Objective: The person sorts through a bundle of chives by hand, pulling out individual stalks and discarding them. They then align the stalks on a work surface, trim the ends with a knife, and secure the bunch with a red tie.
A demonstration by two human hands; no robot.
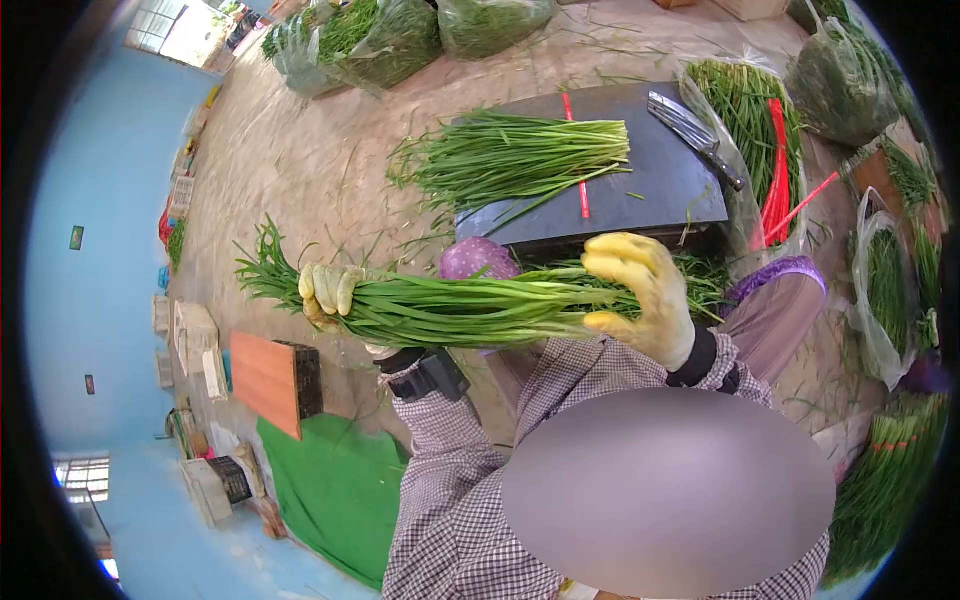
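Note:
A bundle of long green stalks (450, 308) lies level across my lap. My left hand (330, 293), in a pale yellow glove, is wrapped round its leafy end. At the pale cut end is my right hand (645, 300), also gloved, its thumb and fingers spread apart on either side of the stalk ends. In front, a second pile of stalks (530, 150) rests on a dark board (660, 190), with a red strip (584, 200) running beneath it. A knife (697, 130) lies at the board's right side.
Right of the board stands an open plastic bag of stalks (745, 110) with red strips (776, 185) on it. More filled bags (845, 80) are at the back and right. Tied bundles (890, 460) lie lower right. A green cloth (330, 490) and an orange-brown board (265, 380) are at left.

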